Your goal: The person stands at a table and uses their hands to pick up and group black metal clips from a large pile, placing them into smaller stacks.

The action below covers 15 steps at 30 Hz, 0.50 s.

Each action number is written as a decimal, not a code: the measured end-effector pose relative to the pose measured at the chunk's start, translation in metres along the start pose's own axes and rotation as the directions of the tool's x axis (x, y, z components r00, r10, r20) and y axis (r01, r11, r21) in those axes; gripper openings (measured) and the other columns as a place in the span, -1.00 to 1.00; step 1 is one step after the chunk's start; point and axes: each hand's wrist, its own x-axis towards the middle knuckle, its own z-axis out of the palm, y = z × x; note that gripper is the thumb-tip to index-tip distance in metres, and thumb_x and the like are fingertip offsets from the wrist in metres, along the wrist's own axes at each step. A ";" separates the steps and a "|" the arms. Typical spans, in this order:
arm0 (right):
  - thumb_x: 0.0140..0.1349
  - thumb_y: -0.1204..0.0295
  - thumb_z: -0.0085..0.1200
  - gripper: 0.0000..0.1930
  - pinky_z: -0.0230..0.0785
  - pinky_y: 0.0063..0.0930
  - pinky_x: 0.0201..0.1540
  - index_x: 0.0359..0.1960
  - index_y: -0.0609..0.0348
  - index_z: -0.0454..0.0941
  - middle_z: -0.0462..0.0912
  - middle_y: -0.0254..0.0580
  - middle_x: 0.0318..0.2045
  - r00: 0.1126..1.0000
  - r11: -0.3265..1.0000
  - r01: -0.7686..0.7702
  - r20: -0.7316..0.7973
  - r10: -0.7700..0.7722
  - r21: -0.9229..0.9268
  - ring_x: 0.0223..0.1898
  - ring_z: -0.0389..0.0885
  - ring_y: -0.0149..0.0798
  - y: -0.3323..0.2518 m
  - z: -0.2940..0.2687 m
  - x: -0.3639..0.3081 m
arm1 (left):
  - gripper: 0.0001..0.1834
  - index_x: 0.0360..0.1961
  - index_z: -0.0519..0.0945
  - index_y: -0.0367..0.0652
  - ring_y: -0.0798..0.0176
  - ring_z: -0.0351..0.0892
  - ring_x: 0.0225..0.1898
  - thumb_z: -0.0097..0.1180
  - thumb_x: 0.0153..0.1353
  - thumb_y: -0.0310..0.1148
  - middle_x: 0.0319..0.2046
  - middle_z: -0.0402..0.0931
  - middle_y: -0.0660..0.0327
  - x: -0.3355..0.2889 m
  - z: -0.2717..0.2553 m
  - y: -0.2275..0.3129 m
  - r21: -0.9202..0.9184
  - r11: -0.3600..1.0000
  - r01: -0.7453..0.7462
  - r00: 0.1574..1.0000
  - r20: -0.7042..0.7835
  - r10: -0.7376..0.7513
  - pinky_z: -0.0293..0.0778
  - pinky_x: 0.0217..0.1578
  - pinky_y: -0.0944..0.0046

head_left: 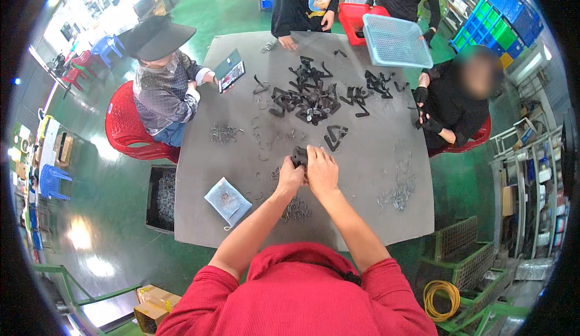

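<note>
Between my two hands, over the near middle of the grey table (362, 215), is a small black part (299, 153); its exact kind is hidden by my fingers. My left hand (290, 176) is closed round its lower left side. From the right, my right hand (322, 167) grips it with bent fingers. Just beyond lies a single black angled bracket-like piece (336, 135). A pile of similar black pieces (311, 97) spreads farther out. Small metal hooks or clips (296, 209) lie in a heap under my forearms.
A light blue pouch (228, 201) lies at left. More clips sit in heaps left (223, 133) and right (399, 188). People sit at both sides, one holding a tablet (232, 75); others stand opposite. A blue basket (397, 41) and red crate (353, 22) are at the far edge.
</note>
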 end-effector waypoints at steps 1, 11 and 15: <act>-0.17 0.50 0.09 -0.46 0.31 -0.32 -0.06 -0.04 0.22 0.28 0.46 -0.12 -0.13 0.997 1.000 0.012 0.079 -0.012 -0.002 -0.04 0.41 -0.11 0.004 0.006 0.001 | -0.71 -0.18 0.29 -0.31 0.28 0.46 -0.55 -0.10 0.00 -0.55 -0.45 0.43 0.12 -0.001 -0.001 0.001 -0.001 1.000 -0.002 1.000 0.002 0.002 0.48 -0.62 0.31; -0.15 0.46 0.07 -0.78 0.45 -0.45 -0.50 -0.42 0.20 0.36 0.52 -0.15 -0.51 0.977 0.976 0.189 0.122 -0.175 -0.110 -0.46 0.59 -0.21 0.020 0.023 0.035 | -0.56 -0.04 0.19 -0.28 0.33 0.47 -0.43 -0.02 0.05 -0.43 -0.34 0.38 0.14 0.009 -0.012 0.016 -0.144 0.978 0.152 0.971 0.209 -0.120 0.50 -0.56 0.32; -0.07 0.50 -0.06 -0.88 0.45 -0.41 -0.50 -0.44 0.20 0.38 0.53 -0.13 -0.53 0.980 0.953 0.197 0.083 -0.182 -0.229 -0.50 0.58 -0.20 0.049 0.019 0.085 | -0.30 0.14 0.05 -0.25 0.20 0.38 -0.13 0.05 0.07 -0.17 -0.08 0.30 0.04 0.020 -0.022 0.021 -0.217 0.975 0.042 0.977 0.212 0.005 0.46 -0.27 0.17</act>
